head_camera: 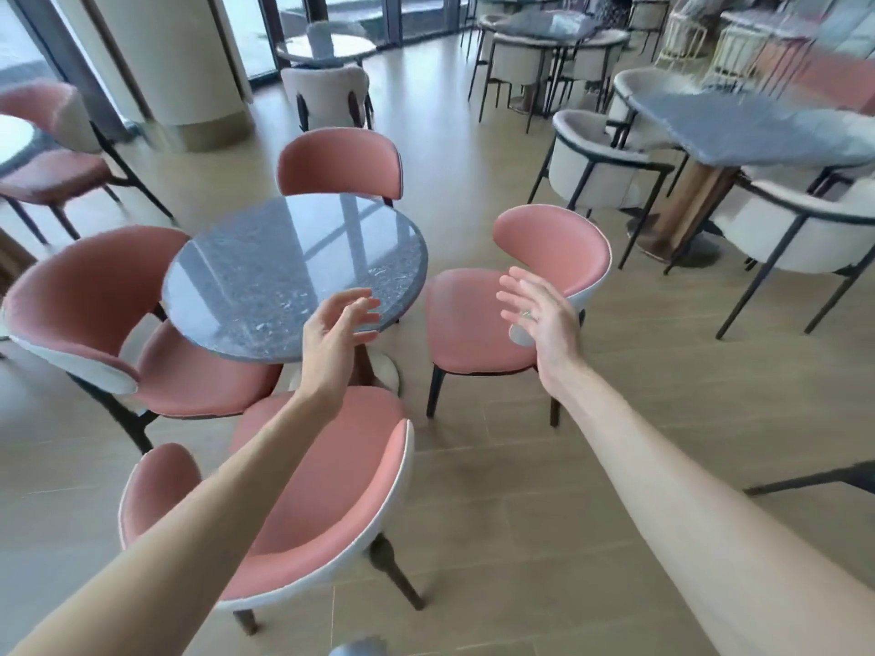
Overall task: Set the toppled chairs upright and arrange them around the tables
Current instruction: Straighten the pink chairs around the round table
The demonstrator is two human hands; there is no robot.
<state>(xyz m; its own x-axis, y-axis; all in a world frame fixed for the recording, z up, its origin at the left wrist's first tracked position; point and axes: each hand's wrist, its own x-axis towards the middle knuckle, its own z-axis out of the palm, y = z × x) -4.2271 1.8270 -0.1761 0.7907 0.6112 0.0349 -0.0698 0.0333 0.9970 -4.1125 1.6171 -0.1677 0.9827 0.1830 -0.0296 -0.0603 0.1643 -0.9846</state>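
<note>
Now both hands, left hand and right hand, hover empty with fingers spread; the pink chair stands upright at one o'clock, nearest the right.

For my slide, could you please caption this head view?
Both hands, left and right, reach open over four upright pink chairs ringing a round grey table.

1. A big round pillar stood on the wooden floor.
2. Tall glass windows ran along the back of the room.
</note>
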